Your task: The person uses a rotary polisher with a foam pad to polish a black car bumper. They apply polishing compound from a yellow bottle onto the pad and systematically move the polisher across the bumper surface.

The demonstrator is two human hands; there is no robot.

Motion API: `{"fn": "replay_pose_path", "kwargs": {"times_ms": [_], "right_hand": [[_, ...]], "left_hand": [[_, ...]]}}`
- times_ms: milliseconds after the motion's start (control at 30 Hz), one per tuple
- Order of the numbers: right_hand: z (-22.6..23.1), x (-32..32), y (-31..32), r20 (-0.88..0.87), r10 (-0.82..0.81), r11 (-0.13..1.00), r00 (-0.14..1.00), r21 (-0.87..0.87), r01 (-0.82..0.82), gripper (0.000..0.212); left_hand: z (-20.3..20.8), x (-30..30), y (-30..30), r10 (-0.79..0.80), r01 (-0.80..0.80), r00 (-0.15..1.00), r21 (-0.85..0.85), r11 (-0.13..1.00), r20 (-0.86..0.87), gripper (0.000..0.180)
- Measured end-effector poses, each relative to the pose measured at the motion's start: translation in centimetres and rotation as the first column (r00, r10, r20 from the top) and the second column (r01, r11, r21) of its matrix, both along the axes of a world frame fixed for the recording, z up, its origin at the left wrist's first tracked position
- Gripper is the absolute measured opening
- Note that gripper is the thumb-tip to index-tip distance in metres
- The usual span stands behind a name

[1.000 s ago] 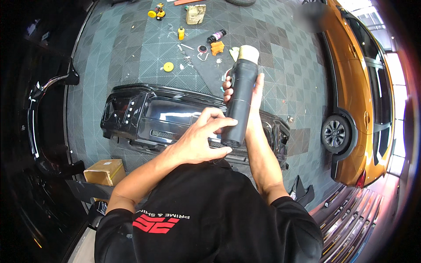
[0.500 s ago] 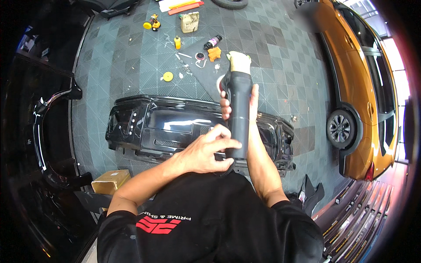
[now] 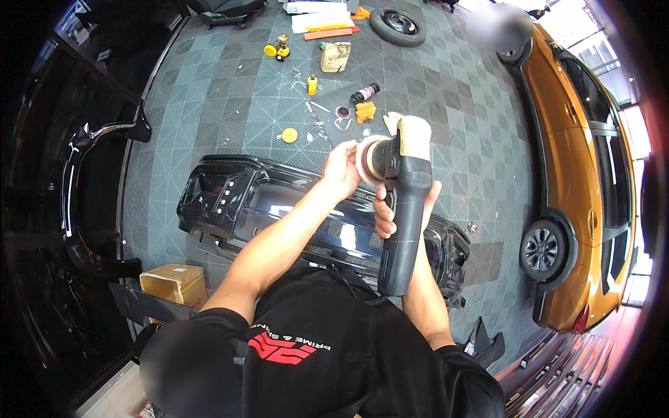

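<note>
A black polisher (image 3: 405,223) with a pale cover on its head is held up in front of my chest, its handle end pointing toward me. My right hand (image 3: 385,214) wraps around the body just below the head, fingers on the left side and thumb on the right. The round polishing pad (image 3: 368,161) faces left. My left hand (image 3: 341,171) grips the pad's left edge; some of its fingertips are hidden behind the rim. Below the tool, a glossy black car bumper (image 3: 300,202) lies across the floor.
Beyond the bumper lie a yellow pad (image 3: 289,135), a yellow bottle (image 3: 312,85), a dark bottle (image 3: 364,93), an orange cloth (image 3: 365,112), a beige can (image 3: 335,57) and a wheel (image 3: 397,26). An orange car (image 3: 575,209) stands right; a cardboard box (image 3: 174,284) sits lower left.
My left hand has moved from the polisher's lower end up to the pad. The polisher has turned so its pad shows on the left. My right hand still holds the body.
</note>
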State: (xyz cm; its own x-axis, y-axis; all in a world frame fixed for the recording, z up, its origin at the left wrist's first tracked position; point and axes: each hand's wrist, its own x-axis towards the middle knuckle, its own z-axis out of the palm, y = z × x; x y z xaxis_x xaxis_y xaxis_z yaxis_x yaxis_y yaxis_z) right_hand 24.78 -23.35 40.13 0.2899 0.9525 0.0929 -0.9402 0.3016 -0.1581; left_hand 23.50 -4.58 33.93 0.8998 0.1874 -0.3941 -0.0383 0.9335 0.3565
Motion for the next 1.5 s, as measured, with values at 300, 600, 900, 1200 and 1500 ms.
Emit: {"fn": "replay_pose_path", "kwargs": {"times_ms": [300,600,900,1200,1500], "right_hand": [[0.5,0.3,-0.1,0.023,0.011,0.998,1.000,0.057,-0.013,0.120],[1.6,0.1,0.6,-0.024,-0.006,0.997,1.000,0.082,0.007,0.115],[1.5,0.3,0.7,-0.026,0.025,0.995,0.999,0.093,-0.022,0.117],[1.2,0.2,0.5,-0.040,0.029,0.994,0.999,0.108,-0.024,0.118],[1.6,0.2,0.8,-0.026,0.028,0.992,0.999,0.122,-0.025,0.116]], "left_hand": [[2.2,0.1,-1.8,-0.002,0.005,0.998,-0.040,0.999,0.062,0.048],[3.1,0.6,-1.6,-0.003,0.014,0.996,-0.122,0.992,0.089,0.054],[3.0,1.1,-1.5,0.042,-0.029,0.988,-0.088,0.996,0.151,0.056],[3.6,1.0,-1.5,0.063,-0.049,0.989,-0.112,0.993,0.131,0.056],[3.4,1.1,-1.7,0.066,-0.033,0.984,-0.197,0.980,0.164,0.052]]}}
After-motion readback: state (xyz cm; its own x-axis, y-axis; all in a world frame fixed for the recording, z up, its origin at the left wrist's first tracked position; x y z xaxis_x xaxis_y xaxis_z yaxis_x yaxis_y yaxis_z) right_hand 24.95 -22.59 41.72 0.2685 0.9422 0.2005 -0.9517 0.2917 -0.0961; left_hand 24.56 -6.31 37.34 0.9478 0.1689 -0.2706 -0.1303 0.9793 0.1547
